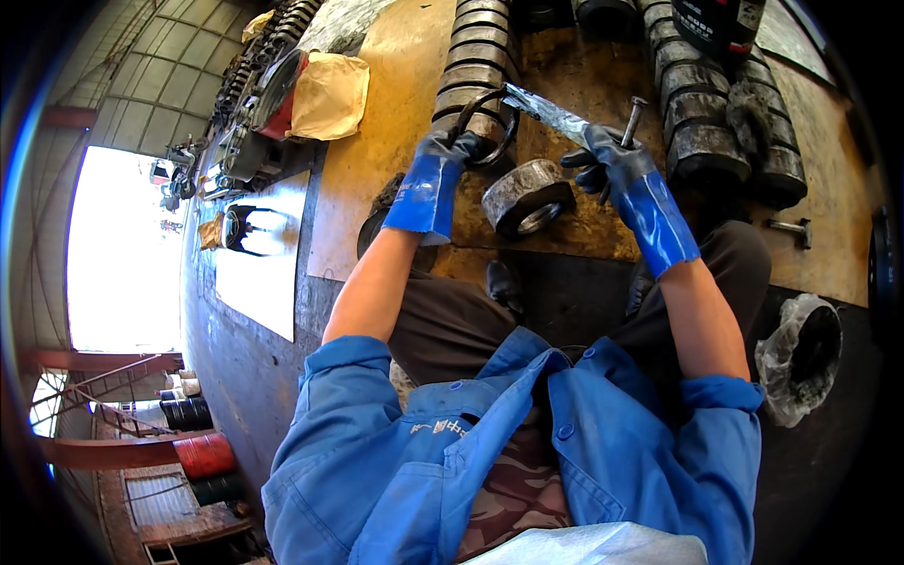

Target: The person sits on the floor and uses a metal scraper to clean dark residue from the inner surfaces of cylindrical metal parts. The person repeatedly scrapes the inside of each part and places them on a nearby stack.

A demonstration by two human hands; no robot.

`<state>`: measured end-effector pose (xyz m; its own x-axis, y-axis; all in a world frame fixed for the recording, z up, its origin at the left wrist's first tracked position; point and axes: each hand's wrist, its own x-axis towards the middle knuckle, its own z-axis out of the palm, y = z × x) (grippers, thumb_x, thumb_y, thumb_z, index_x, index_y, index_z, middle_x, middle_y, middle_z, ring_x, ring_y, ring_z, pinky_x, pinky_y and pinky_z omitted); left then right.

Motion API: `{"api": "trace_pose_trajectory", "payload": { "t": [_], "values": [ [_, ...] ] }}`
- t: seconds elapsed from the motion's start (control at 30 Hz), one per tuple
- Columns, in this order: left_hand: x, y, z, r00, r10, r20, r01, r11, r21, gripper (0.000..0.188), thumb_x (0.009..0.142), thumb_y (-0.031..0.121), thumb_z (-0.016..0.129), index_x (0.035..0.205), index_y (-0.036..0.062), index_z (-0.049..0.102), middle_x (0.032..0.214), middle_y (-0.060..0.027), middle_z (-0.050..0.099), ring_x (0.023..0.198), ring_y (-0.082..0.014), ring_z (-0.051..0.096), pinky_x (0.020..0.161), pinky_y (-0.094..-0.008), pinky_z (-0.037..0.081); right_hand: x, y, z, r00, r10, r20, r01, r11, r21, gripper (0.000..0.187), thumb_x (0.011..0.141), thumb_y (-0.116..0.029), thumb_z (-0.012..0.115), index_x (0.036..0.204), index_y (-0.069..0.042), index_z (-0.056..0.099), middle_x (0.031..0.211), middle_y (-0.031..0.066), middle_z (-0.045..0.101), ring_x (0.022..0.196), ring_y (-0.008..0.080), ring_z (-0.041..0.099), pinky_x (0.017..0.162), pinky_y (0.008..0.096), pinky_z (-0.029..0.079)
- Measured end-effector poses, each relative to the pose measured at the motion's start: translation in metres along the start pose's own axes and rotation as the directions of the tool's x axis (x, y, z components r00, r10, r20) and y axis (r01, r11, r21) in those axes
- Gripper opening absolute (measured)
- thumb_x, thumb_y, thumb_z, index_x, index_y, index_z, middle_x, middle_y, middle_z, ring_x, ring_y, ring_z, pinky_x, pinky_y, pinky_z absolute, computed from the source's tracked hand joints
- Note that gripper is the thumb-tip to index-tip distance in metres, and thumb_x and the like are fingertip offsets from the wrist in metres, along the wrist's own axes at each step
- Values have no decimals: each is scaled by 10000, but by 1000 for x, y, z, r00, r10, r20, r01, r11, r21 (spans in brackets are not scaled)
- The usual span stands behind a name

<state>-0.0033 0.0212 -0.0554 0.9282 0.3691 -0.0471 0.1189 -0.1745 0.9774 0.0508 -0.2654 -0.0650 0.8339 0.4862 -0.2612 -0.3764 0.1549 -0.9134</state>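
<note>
My left hand (441,169), in a blue and black rubber glove, is closed around a thin black ring (509,132) held up at the near end of a stack of metal rings (473,56). My right hand (623,174), gloved alike, grips a long flat tool (556,116) smeared whitish-blue, whose tip touches or nearly touches the black ring. A metal rod with a flat head (636,115) stands up from the same hand; whether it belongs to the tool I cannot tell. Between and below my hands a thick, worn metal ring (527,196) lies tilted on the board.
More ring stacks (697,122) lie at the far right, near a dark container (706,24). A T-shaped metal piece (793,231) rests on the board (838,254). A plastic-wrapped ring (800,358) is at right. Brown paper (330,94) and a white sheet (259,273) lie left.
</note>
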Motion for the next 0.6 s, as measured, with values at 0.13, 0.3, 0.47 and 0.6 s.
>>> {"api": "trace_pose_trajectory", "payload": {
  "t": [0.13, 0.3, 0.47, 0.6],
  "values": [
    [6, -8, 3, 1000, 19, 7, -20, 997, 80, 221, 872, 180, 636, 1004, 13, 692, 838, -79, 702, 747, -158, 640, 678, -297, 495, 2, 10, 12, 999, -37, 37, 39, 999, -38, 409, 964, -335, 542, 1195, -1, 589, 793, 106, 705, 531, 123, 625, 446, 251, 488],
    [19, -26, 0, 998, 60, 14, -62, 962, 266, 219, 871, 181, 637, 1005, 18, 692, 841, -82, 703, 749, -164, 645, 681, -300, 497, -3, 16, 19, 979, -58, 195, 84, 988, -128, 413, 961, -288, 550, 1243, 13, 554, 857, 145, 695, 561, 140, 635, 456, 243, 496],
    [33, -50, 0, 995, 92, 41, -100, 888, 448, 217, 870, 183, 638, 1006, 23, 693, 843, -86, 705, 751, -171, 649, 685, -303, 499, 29, 29, -17, 999, 19, 34, -29, 947, 319, 415, 955, -261, 556, 1296, -36, 485, 991, 191, 666, 593, 170, 609, 483, 267, 478],
    [41, -66, -2, 993, 99, 71, -122, 814, 568, 216, 869, 184, 639, 1007, 27, 693, 845, -89, 706, 753, -176, 653, 687, -305, 501, 38, 21, -15, 949, 296, -108, -206, 843, 498, 344, 950, -298, 559, 1189, -54, 520, 1033, 220, 652, 534, 180, 541, 479, 316, 461]
  ]
}}
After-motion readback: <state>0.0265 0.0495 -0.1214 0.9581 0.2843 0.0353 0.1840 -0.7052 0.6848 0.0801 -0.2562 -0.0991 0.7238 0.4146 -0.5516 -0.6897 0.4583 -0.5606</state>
